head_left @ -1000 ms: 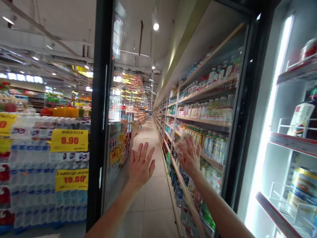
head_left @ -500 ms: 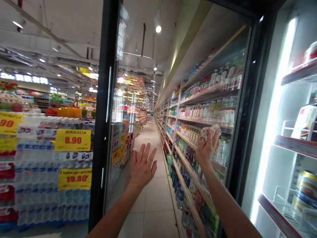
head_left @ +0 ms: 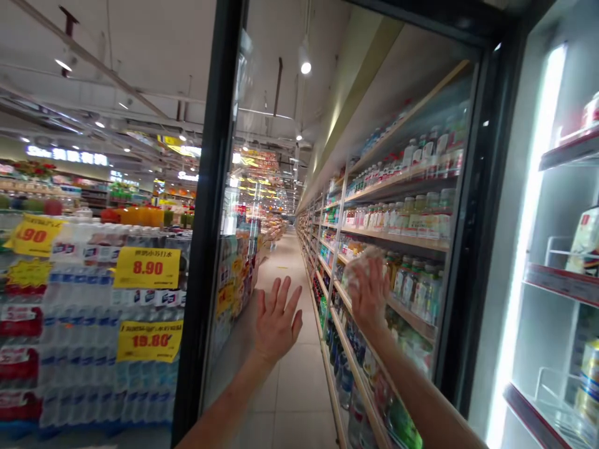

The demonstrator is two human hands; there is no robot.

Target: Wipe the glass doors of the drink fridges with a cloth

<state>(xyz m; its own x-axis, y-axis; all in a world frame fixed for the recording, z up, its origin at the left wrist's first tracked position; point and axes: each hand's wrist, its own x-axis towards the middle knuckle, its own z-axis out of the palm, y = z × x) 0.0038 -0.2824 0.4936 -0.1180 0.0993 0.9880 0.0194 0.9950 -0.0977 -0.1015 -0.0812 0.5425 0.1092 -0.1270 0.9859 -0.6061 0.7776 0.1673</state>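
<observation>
head view: the door (head_left: pixel 210 206) stands open beside the lit fridge (head_left: pixel 561 280), its long axis upright though leaning a little in view, one edge next to the fridge, the free edge on the far left. the left hand (head_left: pixel 277 321) is spread wide, holding nothing, palm facing the door, probably to steady it. the right hand (head_left: pixel 370 299), fingers nearly straight, has its grip on the cloth (head_left: pixel 356 271), seemingly pressed flat against the door, nearer its fridge-side edge. crumpled and blurred, the cloth shows no clear long axis.
</observation>
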